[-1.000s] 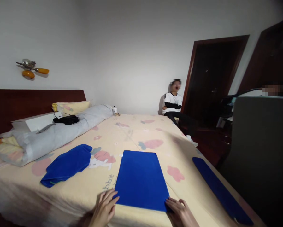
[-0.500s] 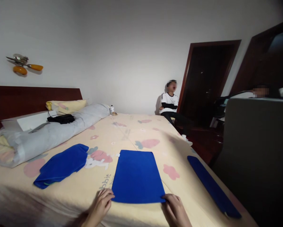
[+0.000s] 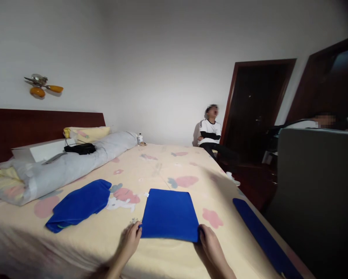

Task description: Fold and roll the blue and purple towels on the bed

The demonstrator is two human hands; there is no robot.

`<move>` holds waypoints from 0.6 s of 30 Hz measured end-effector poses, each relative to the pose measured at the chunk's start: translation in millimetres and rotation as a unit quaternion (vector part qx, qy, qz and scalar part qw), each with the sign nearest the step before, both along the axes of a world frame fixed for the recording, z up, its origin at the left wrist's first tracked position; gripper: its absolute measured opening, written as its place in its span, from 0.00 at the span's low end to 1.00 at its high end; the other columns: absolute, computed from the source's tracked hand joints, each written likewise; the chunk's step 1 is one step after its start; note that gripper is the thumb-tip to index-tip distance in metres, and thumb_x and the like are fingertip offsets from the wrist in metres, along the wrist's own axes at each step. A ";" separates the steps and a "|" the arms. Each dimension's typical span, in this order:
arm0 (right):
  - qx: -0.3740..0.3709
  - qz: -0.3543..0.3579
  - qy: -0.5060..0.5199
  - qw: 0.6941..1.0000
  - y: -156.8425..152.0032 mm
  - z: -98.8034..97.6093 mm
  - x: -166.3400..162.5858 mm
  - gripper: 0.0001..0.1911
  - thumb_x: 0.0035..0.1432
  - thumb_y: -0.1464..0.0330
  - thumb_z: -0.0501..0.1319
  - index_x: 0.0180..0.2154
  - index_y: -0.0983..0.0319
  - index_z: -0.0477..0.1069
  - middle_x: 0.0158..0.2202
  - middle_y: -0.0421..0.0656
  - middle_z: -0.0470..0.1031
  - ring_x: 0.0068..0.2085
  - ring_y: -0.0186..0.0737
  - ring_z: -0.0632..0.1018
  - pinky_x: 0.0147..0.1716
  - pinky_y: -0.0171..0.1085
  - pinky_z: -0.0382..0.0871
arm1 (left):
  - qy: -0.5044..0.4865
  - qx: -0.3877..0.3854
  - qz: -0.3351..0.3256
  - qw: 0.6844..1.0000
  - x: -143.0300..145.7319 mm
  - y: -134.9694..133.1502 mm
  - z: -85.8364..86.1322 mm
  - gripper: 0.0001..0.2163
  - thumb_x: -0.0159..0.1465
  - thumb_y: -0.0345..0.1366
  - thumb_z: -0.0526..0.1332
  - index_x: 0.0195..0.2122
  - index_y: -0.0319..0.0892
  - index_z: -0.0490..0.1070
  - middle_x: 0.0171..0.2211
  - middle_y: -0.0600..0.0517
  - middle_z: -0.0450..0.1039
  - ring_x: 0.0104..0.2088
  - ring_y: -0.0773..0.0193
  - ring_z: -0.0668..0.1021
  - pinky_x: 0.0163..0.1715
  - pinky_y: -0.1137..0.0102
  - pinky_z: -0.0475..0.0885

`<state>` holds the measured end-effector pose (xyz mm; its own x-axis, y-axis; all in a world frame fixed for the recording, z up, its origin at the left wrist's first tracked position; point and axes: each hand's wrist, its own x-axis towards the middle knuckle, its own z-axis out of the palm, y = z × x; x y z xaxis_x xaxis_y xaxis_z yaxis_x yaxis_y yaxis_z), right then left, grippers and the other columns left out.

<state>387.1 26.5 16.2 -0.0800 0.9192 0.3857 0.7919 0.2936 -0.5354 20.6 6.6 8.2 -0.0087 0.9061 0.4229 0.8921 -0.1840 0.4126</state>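
Running lengthwise away, middle blue cloth (image 3: 170, 215)

Three blue cloths (image 3: 80, 203) (image 3: 170, 215) (image 3: 259, 232) are lying on the bed (image 3: 134, 166): one near its left side, one at its near middle, one along its right side. Two hands (image 3: 132, 235) (image 3: 211, 238) are reaching over its near part. Two other people (image 3: 210, 130) (image 3: 302, 123) are appearing beyond its right side. One grey roll of bedding (image 3: 86, 176), one white box (image 3: 42, 151) and one yellow pillow (image 3: 89, 133) are occupying its left side; one headboard (image 3: 45, 120) is standing behind that side, one wall lamp (image 3: 38, 92) hanging above. At least one bottle (image 3: 140, 139) is standing near its far end.
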 end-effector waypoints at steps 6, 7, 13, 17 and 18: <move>0.077 -0.068 -0.131 0.986 3.2 -23.9 6.9 0.14 0.57 0.73 0.50 0.39 0.60 0.73 0.36 0.47 0.77 0.38 0.45 0.75 0.38 0.42 0.66 | 0.112 0.004 0.070 0.991 6.6 3.7 -11.1 0.18 0.64 0.26 0.52 0.51 0.47 0.73 0.47 0.47 0.77 0.50 0.54 0.76 0.50 0.58 0.69; 0.101 -0.082 -0.145 0.981 2.3 -25.4 4.1 0.15 0.56 0.74 0.50 0.40 0.59 0.73 0.39 0.48 0.77 0.39 0.46 0.75 0.39 0.42 0.66 | 0.128 0.013 0.079 0.989 10.0 2.9 -10.7 0.21 0.64 0.24 0.50 0.54 0.46 0.71 0.49 0.46 0.76 0.52 0.53 0.75 0.52 0.56 0.67; 0.132 0.093 -0.151 0.975 -12.2 -23.4 -56.6 0.22 0.61 0.65 0.54 0.56 0.57 0.67 0.56 0.47 0.73 0.54 0.47 0.74 0.53 0.45 0.67 | 0.140 -0.008 -0.148 0.979 62.9 -7.4 -10.7 0.28 0.65 0.24 0.47 0.66 0.52 0.55 0.65 0.53 0.60 0.64 0.61 0.64 0.62 0.61 0.60; 0.050 0.220 -0.177 0.958 -20.8 -20.7 -66.7 0.28 0.65 0.56 0.50 0.65 0.51 0.53 0.65 0.42 0.61 0.63 0.46 0.66 0.58 0.47 0.66 | 0.126 -0.061 -0.240 0.961 75.1 -15.9 -8.9 0.28 0.70 0.42 0.49 0.69 0.53 0.38 0.70 0.52 0.46 0.68 0.57 0.56 0.65 0.57 0.55; 0.031 0.217 -0.183 0.958 -21.7 -20.5 -58.5 0.29 0.65 0.54 0.50 0.65 0.51 0.53 0.66 0.42 0.58 0.64 0.48 0.64 0.59 0.49 0.64 | 0.126 -0.077 -0.233 0.961 68.9 -16.6 -7.6 0.29 0.70 0.43 0.49 0.69 0.55 0.38 0.70 0.53 0.45 0.68 0.56 0.55 0.65 0.55 0.54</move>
<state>328.7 4.8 -4.3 -0.5895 0.7452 0.3118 0.7195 0.6598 -0.2166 89.5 -10.0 0.5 0.4981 0.8393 0.2180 0.8033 -0.5413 0.2485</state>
